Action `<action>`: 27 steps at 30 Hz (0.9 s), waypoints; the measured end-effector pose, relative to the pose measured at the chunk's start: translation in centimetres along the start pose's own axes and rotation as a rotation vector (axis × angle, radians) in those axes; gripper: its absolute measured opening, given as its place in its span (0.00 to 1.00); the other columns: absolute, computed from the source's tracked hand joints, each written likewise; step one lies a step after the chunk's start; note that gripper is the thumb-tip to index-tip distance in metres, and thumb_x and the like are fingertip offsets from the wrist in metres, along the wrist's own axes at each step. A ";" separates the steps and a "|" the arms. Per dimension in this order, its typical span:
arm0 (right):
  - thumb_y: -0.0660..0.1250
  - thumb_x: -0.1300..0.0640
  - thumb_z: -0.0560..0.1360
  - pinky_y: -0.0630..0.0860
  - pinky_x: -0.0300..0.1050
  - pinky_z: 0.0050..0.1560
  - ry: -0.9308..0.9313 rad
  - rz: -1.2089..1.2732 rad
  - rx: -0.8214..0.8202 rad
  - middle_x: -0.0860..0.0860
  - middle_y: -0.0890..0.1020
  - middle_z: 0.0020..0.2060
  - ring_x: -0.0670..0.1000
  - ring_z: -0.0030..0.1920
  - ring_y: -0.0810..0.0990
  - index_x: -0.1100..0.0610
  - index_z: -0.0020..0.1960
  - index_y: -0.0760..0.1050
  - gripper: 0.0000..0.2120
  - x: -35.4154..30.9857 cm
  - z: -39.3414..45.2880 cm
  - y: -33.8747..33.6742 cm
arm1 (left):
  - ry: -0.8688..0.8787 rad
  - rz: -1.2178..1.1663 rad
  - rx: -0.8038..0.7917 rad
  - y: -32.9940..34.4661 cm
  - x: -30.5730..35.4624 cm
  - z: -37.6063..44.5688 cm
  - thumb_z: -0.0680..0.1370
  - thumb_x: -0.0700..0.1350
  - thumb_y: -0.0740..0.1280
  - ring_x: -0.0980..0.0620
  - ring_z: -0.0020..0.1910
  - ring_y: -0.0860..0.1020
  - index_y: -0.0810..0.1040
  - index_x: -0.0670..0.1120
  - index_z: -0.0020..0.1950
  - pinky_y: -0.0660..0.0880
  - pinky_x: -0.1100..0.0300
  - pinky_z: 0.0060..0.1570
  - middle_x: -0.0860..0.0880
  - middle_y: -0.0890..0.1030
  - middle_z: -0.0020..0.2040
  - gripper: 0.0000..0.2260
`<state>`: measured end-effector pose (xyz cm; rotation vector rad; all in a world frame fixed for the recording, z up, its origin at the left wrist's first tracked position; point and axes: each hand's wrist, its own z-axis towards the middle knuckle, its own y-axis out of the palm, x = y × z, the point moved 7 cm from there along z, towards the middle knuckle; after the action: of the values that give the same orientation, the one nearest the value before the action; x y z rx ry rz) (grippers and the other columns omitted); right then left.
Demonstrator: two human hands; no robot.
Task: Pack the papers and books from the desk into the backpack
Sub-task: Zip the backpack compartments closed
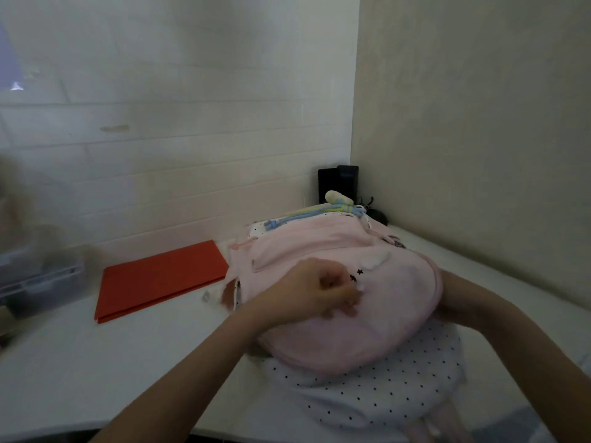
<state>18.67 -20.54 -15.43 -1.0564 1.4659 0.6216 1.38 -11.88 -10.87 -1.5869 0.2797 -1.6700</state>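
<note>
A pink backpack with a white dotted underside lies flat on the white desk, its front panel facing up. My left hand lies on top of the front panel with its fingers curled, pinching something small there, perhaps a zipper pull; blur hides it. My right hand is at the backpack's right edge, mostly hidden behind the pink rim. A red folder lies flat on the desk to the left of the backpack, apart from both hands.
A clear plastic box stands at the desk's left edge. A black device sits in the far corner behind the backpack, beside a small plush charm and coloured cords. Walls close the back and right sides.
</note>
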 end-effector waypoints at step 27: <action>0.70 0.55 0.73 0.66 0.39 0.40 -0.683 -0.735 0.060 0.50 0.78 0.32 0.45 0.37 0.77 0.54 0.33 0.76 0.10 -12.2 9.2 21.3 | -0.304 0.060 0.818 -7.6 -13.4 -4.8 0.70 0.53 0.60 0.48 0.53 0.76 0.74 0.45 0.58 0.74 0.52 0.51 0.47 0.78 0.53 0.20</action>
<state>3.63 0.07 -9.48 -1.0926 0.4445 0.3394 -7.34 0.34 -16.74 -1.1465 -0.4596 -1.2240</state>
